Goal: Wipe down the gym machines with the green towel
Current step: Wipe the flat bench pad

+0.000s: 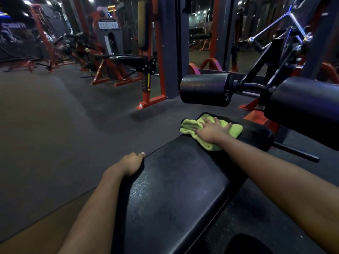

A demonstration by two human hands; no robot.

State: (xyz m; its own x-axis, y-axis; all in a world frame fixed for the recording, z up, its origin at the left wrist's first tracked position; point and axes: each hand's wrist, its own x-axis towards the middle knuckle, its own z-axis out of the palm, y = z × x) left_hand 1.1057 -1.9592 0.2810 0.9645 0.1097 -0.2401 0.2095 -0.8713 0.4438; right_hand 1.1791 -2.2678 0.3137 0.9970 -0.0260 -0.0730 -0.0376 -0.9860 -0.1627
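Two hands are on a black padded desk (183, 189) that runs away from the camera toward the upper right. The left hand (133, 164) sits at the desk's left edge, about halfway along, with its fingers curled over the rim and gripping it; one fingertip shows on top of the padding. The right hand (211, 130) reaches to the far end of the desk and lies flat, palm down, fingers straight and spread, pressing on the green towel (189, 126). The towel is bunched and folded under the palm. It covers the far-left corner of the desk, its folds hanging slightly past the left edge and a flatter part showing beyond the fingers on the right.

Just past the far end, two black roller pads are mounted on a dark arm: one (205, 89) above and beyond the towel, a larger-looking one (304, 110) to the right. A chrome bar (286, 24) hangs higher up on the right. Dark rubber floor (64, 125) spreads to the left, where blurred red-framed machines (117, 59) stand in a row.
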